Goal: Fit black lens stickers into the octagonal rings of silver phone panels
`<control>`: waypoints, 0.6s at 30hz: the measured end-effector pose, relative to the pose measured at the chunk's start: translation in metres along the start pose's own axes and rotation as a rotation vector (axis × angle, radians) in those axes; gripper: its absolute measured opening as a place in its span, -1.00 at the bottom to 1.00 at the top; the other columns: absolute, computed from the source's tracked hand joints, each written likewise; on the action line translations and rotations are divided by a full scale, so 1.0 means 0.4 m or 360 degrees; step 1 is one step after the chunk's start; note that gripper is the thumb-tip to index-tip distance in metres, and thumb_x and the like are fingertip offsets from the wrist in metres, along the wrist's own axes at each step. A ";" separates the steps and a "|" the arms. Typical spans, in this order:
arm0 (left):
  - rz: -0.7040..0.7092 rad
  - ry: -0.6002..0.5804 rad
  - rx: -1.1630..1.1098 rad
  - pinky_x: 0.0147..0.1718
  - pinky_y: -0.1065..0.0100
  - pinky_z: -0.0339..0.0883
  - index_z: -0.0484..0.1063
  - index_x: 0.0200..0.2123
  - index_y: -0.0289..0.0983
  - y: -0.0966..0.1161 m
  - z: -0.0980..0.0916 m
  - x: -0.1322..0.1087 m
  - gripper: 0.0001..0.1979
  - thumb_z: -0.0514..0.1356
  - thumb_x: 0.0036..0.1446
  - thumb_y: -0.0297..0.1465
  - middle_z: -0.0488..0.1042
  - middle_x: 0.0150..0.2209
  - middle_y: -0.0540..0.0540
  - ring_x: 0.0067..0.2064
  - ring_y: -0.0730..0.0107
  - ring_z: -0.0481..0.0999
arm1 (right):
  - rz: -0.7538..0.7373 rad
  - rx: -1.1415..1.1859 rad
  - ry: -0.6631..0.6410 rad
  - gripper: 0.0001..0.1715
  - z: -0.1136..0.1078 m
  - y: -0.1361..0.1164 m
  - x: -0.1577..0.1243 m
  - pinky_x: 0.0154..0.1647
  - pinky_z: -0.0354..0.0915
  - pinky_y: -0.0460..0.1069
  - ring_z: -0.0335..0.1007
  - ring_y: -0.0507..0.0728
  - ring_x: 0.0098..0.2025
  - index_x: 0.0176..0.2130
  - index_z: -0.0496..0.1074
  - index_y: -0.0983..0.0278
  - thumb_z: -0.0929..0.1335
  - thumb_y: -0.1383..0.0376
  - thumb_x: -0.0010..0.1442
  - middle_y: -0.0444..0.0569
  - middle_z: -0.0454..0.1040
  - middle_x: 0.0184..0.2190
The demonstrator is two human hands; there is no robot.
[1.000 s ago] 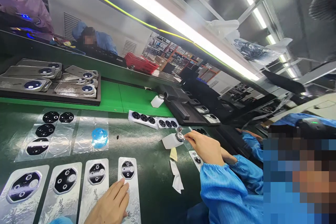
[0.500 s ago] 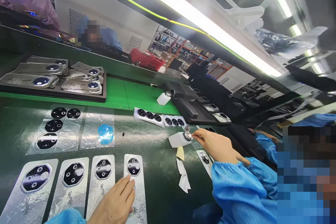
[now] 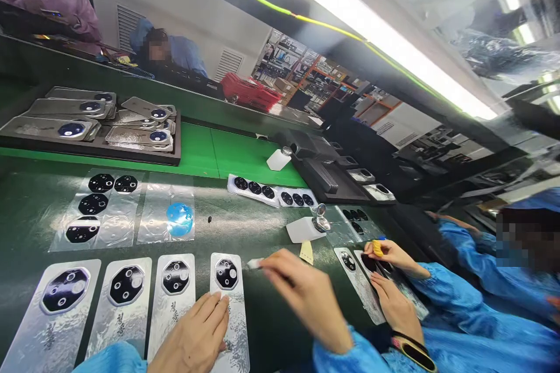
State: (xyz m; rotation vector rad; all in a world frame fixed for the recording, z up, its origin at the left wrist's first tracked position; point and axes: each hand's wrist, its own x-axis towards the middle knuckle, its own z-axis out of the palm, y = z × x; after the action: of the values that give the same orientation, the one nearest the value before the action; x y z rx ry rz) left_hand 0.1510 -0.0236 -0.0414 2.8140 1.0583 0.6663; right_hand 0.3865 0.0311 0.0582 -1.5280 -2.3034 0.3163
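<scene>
My left hand (image 3: 192, 326) lies with its fingers stretched out across a silver phone back cover (image 3: 234, 317), just below its black octagonal camera plate. Between the fingertips of my right hand (image 3: 306, 294) is a small white wipe (image 3: 254, 264), its tip near the upper right edge of that cover. Left of this cover lie more silver covers (image 3: 120, 317) in a row, with dark lettering. A white pump bottle (image 3: 306, 230) with a metal top stands behind my right hand, beside a yellow paper slip (image 3: 307, 252).
A co-worker's hands (image 3: 396, 303) handle covers on the right. Clear film sheets (image 3: 116, 233) bear black camera discs and a blue round film (image 3: 179, 220). Behind are a tray of covers (image 3: 168, 157), disc strips (image 3: 251, 187), another bottle (image 3: 279, 159) and black trays (image 3: 324, 178).
My right hand has moved left from the bottle's top to beside the cover, with the white wipe in its fingers. My left hand stays on the cover. The co-worker's hands show more fully.
</scene>
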 end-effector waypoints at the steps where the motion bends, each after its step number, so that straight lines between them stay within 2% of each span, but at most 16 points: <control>1: -0.0028 0.0006 0.0005 0.13 0.16 0.40 0.39 0.06 -0.43 0.002 0.009 -0.002 -0.68 0.18 0.24 -0.52 0.52 0.10 -0.25 0.11 0.09 0.52 | -0.0053 0.0050 -0.0024 -0.68 0.045 -0.030 -0.007 -0.30 0.33 -0.15 0.51 0.00 -0.30 -0.13 0.53 0.12 0.20 0.24 0.42 -0.12 0.54 -0.29; 3: -0.0071 -0.0011 0.0007 0.15 0.15 0.36 0.39 0.07 -0.42 0.001 0.029 -0.006 -0.70 0.15 0.28 -0.49 0.51 0.12 -0.24 0.13 0.11 0.50 | -0.0097 -0.0021 -0.0003 -0.67 0.114 -0.067 -0.015 -0.34 0.30 -0.14 0.50 0.01 -0.30 -0.13 0.52 0.14 0.18 0.26 0.43 -0.12 0.52 -0.32; 5: -0.0020 -0.0037 0.0003 0.15 0.17 0.36 0.40 0.06 -0.42 -0.004 0.046 -0.008 -0.71 0.14 0.30 -0.46 0.52 0.11 -0.24 0.13 0.13 0.50 | -0.0129 -0.0154 0.0051 -0.67 0.148 -0.080 -0.016 -0.36 0.27 -0.13 0.49 0.02 -0.31 -0.14 0.51 0.17 0.18 0.28 0.44 -0.10 0.51 -0.33; 8: 0.0112 -0.0048 0.0005 0.11 0.21 0.39 0.42 0.04 -0.43 -0.013 0.063 -0.011 -0.71 0.15 0.31 -0.42 0.54 0.07 -0.27 0.11 0.13 0.53 | -0.0198 -0.0291 0.0079 -0.70 0.154 -0.079 -0.007 -0.38 0.22 -0.11 0.46 0.02 -0.33 -0.15 0.49 0.19 0.18 0.30 0.44 -0.11 0.51 -0.33; 13: -0.0055 -0.0096 -0.0047 0.18 0.14 0.31 0.39 0.09 -0.43 0.001 0.068 -0.016 -0.67 0.16 0.30 -0.41 0.49 0.12 -0.29 0.17 0.11 0.46 | -0.0278 -0.0440 0.0045 -0.77 0.152 -0.080 0.009 -0.43 0.16 -0.07 0.42 0.03 -0.35 -0.16 0.48 0.18 0.24 0.38 0.39 -0.12 0.51 -0.33; 18: -0.0075 -0.0111 -0.0078 0.19 0.14 0.28 0.38 0.11 -0.43 0.009 0.062 -0.014 -0.65 0.18 0.29 -0.41 0.49 0.12 -0.30 0.18 0.11 0.44 | -0.0308 -0.0544 0.0011 -0.79 0.158 -0.082 0.011 -0.42 0.14 -0.04 0.40 0.06 -0.34 -0.15 0.47 0.18 0.28 0.42 0.34 -0.12 0.50 -0.32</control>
State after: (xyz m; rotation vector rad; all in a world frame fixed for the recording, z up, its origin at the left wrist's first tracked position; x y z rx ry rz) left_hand 0.1598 -0.0279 -0.0652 2.7401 1.0777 0.5768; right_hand 0.3315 0.0230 0.0137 -1.4284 -2.5741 -0.1405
